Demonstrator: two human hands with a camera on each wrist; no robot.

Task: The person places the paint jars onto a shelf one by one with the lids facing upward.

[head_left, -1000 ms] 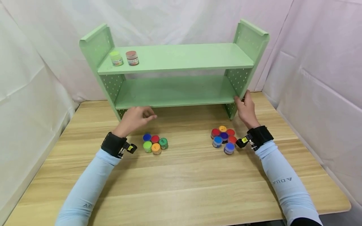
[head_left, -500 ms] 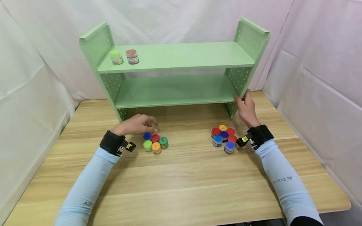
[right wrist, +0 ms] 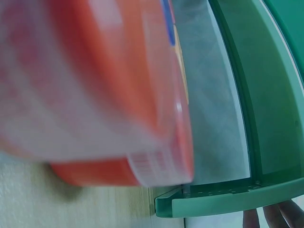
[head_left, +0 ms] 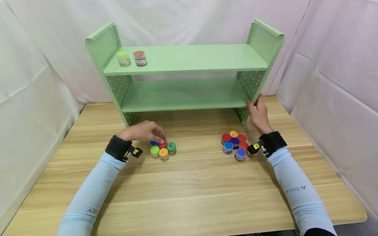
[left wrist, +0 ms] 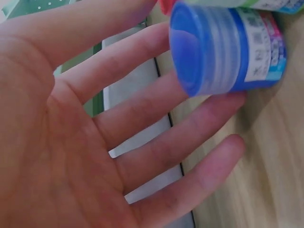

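A person's left hand [head_left: 144,131] reaches into a cluster of five jars [head_left: 163,152] on a wood-grain table [head_left: 189,183], fingers extended and loosely spread, thumb at the red-lidded jar [head_left: 163,144], whether gripping it cannot be told; the right hand [head_left: 259,118] grips the green shelf [head_left: 195,57] by its right end, thumb in front. The red-lidded jar stands at the cluster's twelve o'clock, with the blue-lidded jar [left wrist: 218,47] at its nine and the green-lidded jar [head_left: 171,148] at its four. The step in hand appears to be taking hold of it; the next move likely calls for a narrow pinch that spares its neighbors. The right sleeve [head_left: 295,183] seems to read "AQUA"; jar labels are too blurred to read.
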